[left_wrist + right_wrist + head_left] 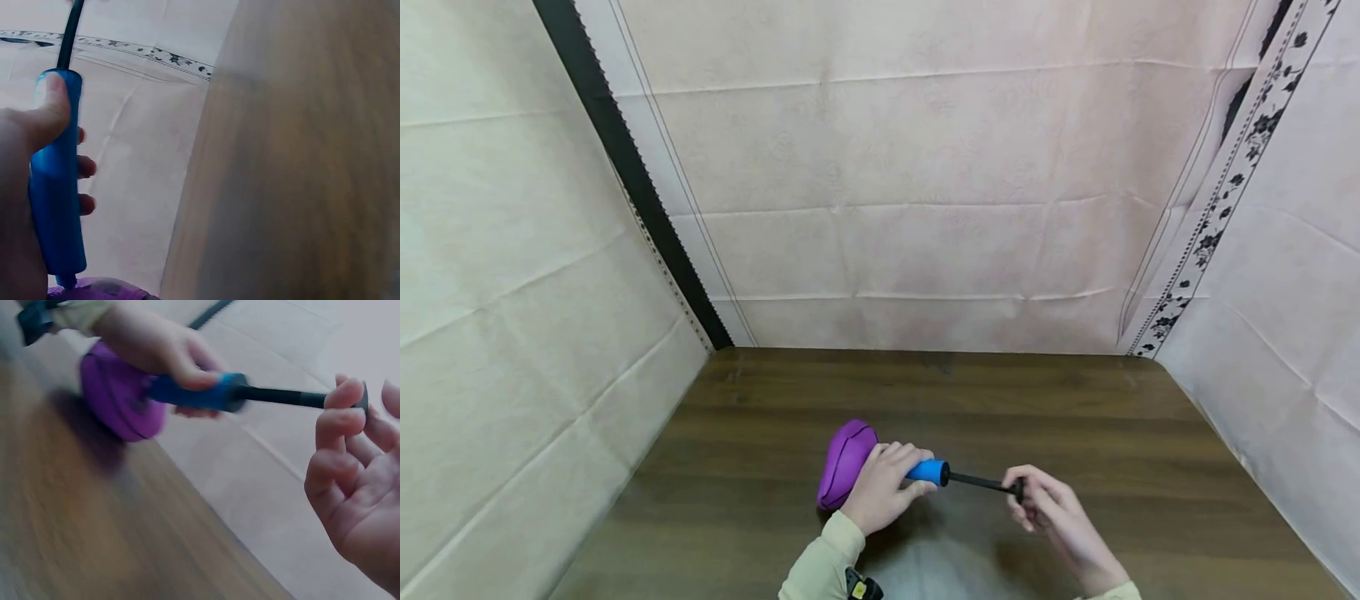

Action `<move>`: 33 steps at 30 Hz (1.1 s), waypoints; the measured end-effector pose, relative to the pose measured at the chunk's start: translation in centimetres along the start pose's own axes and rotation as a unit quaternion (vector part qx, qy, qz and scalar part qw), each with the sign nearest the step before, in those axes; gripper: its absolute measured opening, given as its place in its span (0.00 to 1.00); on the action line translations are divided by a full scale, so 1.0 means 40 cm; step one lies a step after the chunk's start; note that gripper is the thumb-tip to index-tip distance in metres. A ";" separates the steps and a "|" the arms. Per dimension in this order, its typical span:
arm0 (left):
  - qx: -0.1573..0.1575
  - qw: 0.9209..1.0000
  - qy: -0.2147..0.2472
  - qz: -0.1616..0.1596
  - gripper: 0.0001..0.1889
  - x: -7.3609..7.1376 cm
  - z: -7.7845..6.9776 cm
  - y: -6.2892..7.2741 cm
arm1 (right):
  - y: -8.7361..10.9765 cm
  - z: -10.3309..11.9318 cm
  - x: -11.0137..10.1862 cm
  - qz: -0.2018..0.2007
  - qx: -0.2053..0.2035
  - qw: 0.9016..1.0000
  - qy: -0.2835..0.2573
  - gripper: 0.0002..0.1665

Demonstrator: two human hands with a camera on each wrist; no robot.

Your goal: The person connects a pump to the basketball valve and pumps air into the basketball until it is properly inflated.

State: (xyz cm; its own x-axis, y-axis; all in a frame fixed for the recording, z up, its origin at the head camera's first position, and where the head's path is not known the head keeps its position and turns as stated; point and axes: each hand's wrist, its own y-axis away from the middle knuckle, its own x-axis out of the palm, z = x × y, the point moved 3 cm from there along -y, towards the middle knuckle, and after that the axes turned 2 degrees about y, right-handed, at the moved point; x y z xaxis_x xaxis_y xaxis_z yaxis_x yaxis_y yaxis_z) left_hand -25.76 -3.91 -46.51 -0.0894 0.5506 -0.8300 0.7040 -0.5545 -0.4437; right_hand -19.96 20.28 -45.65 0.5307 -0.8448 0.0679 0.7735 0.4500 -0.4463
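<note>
A small hand pump has a blue barrel (931, 472) and a black rod (976, 481) drawn far out of it. My left hand (887, 487) grips the barrel, its thumb lying along the blue side in the left wrist view. At the barrel's other end sits a purple ball (846, 468) with dark seam lines, joined by a short blue nozzle (65, 280). The ball looks uneven and partly slack. With curled fingers my right hand (1052, 517) holds the black knob (361, 400) at the rod's end. Pump and ball are held above the table.
A brown wood-grain table (760, 417) lies beneath the hands. Pale creased cloth (925, 167) hangs behind and on both sides. A strip with dark flowers (1225, 196) runs along the right, and a black band (632, 175) along the left.
</note>
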 end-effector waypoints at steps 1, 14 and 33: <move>0.000 1.000 -0.003 0.001 0.19 0.001 0.000 0.002 | 0.009 0.009 -0.008 0.006 -0.015 1.000 -0.010 0.23; 0.049 0.998 0.021 0.025 0.17 0.087 -0.061 0.014 | -0.023 -0.066 0.049 0.047 0.002 0.998 0.048 0.09; 0.020 0.999 0.003 0.034 0.20 0.030 -0.005 0.013 | -0.007 0.010 0.008 0.048 -0.004 0.995 0.089 0.12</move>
State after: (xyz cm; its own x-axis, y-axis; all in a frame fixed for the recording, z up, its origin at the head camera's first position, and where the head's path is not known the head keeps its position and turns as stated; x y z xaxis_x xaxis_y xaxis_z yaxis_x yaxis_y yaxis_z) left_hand -25.36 -3.40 -47.67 -0.0380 0.5153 -0.8562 0.6799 -0.6146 -0.4001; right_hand -19.87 20.01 -45.14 0.5315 -0.8363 -0.1343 0.7191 0.5293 -0.4503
